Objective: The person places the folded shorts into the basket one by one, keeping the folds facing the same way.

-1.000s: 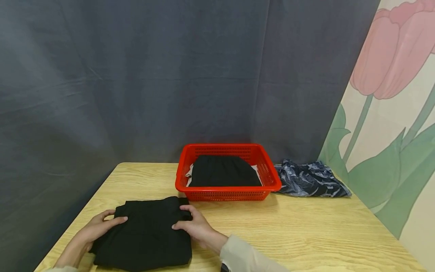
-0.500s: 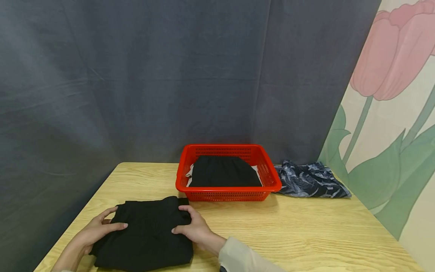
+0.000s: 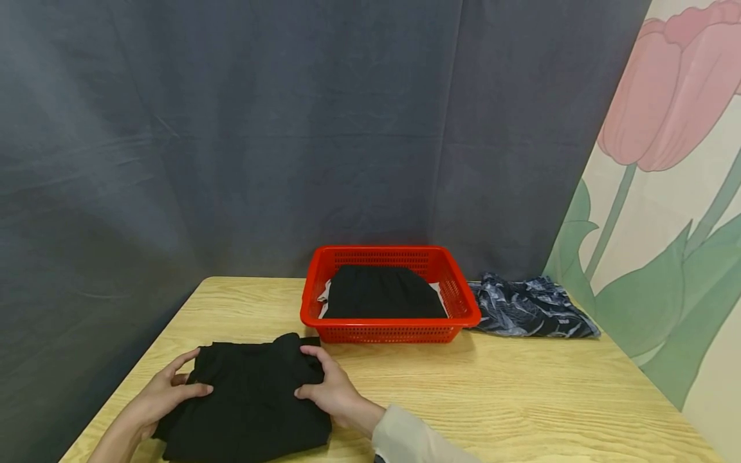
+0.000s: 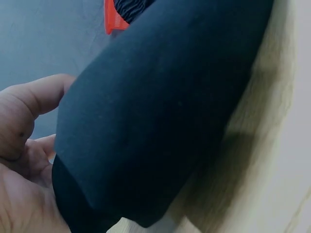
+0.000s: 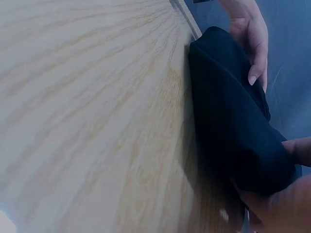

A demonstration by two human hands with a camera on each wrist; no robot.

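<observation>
A folded black garment [image 3: 249,402] lies at the front left of the table, its layers forming a thick bundle. My left hand [image 3: 159,399] holds its left side, thumb on top and the other fingers at the edge. On the opposite side my right hand [image 3: 336,389] grips the upper right part, thumb over the cloth. In the right wrist view the fingers of the right hand [image 5: 286,204] reach under the end of the garment [image 5: 231,116]. The left wrist view has the left hand [image 4: 24,194] around the near end of the cloth; some fingertips are hidden there.
Behind the garment stands a red plastic basket [image 3: 388,331] with folded black cloth [image 3: 382,292] and something white inside. To its right lies a dark patterned cloth [image 3: 527,305]. A grey curtain [image 3: 289,128] hangs behind the wooden table [image 3: 521,399].
The left thumb has slid slightly toward the table's front, and the left fingers have spread up along the edge. The garment's lower right corner has shifted slightly right. Basket and patterned cloth stay put.
</observation>
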